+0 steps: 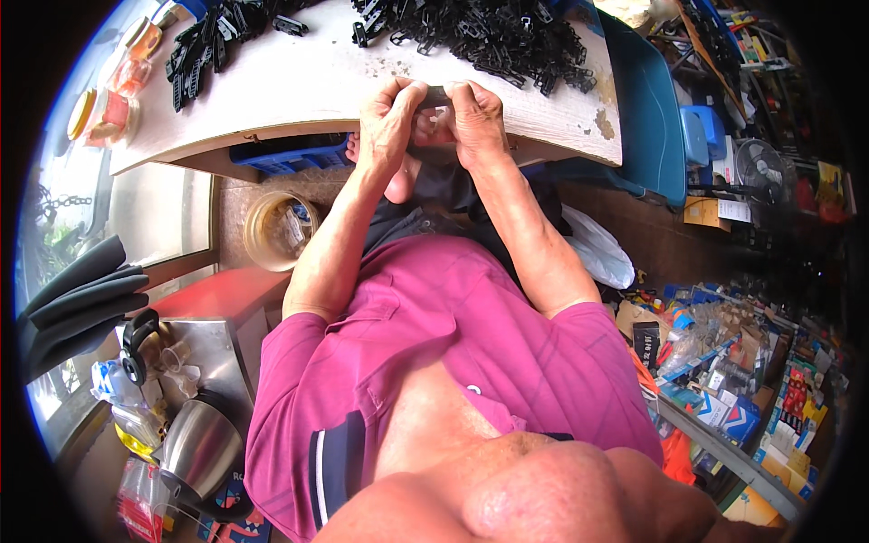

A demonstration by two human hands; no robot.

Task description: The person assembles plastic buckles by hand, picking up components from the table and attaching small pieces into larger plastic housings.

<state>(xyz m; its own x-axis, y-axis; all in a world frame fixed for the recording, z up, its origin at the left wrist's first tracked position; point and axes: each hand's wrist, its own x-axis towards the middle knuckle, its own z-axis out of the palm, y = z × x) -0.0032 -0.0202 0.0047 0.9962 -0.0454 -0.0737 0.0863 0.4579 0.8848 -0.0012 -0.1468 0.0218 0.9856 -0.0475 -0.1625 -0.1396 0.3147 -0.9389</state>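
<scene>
Both my hands meet at the near edge of a pale table (299,77). Between them is a small black plastic piece (435,96), level and mostly covered by my fingers. My left hand (387,122) pinches its left end between thumb and bent fingers. At the other end, my right hand (478,122) grips it the same way. Just beyond lies a large heap of similar black plastic pieces (489,41), slotted and narrow. A smaller pile of longer ribbed black pieces (195,54) lies on the table's left part.
Lidded jars (113,116) stand at the table's left end. Below are a blue basket (303,157) and a round bin (272,237). A teal plastic container (647,109) flanks the table's right side. A metal kettle (201,448) stands lower left; cluttered shelves (724,362) fill the right.
</scene>
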